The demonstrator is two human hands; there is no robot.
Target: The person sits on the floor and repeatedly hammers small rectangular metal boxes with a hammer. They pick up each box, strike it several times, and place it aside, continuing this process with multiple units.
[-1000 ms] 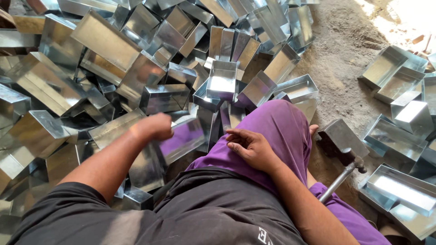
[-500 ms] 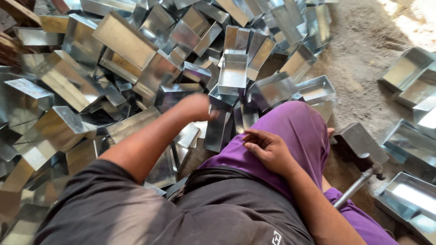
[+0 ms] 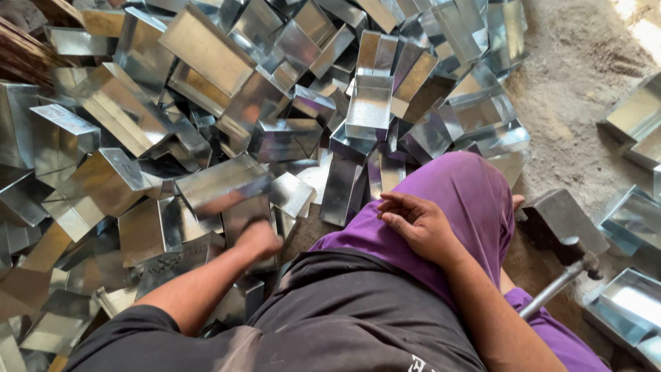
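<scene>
My left hand (image 3: 259,240) is closed on the near edge of a shiny sheet-metal tray (image 3: 222,187) that lies at the front of a big heap of similar trays (image 3: 206,89). The tray and hand are blurred by motion. My right hand (image 3: 415,220) rests flat, fingers together, on my purple-clad knee (image 3: 463,189) and holds nothing. Below it my dark shirt (image 3: 358,317) fills the bottom of the view.
A heavy hammer (image 3: 561,224) with a metal handle lies on the dirt floor (image 3: 571,62) right of my knee. Several finished open trays (image 3: 630,303) sit at the right edge. Wooden slats (image 3: 27,48) show at the top left.
My left hand reached forward into the heap, then drew back toward my body with a tray in its grip. My right hand stayed on the knee.
</scene>
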